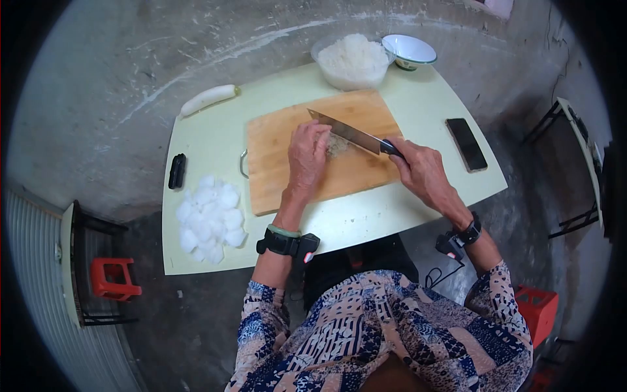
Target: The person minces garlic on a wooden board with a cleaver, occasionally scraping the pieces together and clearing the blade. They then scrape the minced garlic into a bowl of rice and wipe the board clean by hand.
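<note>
A kitchen knife [349, 132] is in my right hand [424, 171], which is closed round its black handle. Its broad blade slants up and left over the wooden cutting board [281, 186]. My left hand [308, 153] is at the blade's left part, fingers bent and close together; whether they pinch anything there is hidden. Beneath the blade, between my hands, lies a small heap of finely chopped pale bits [337, 146]. Left of the board, white round slices [210, 219] are piled on the table.
On the table [313, 225] stand a clear bowl of white shreds [353, 62] and a white bowl [410, 49] at the back. A white radish [209, 99] and a black object [177, 171] lie left, a phone [466, 145] right. Red stools [115, 279] stand on the floor.
</note>
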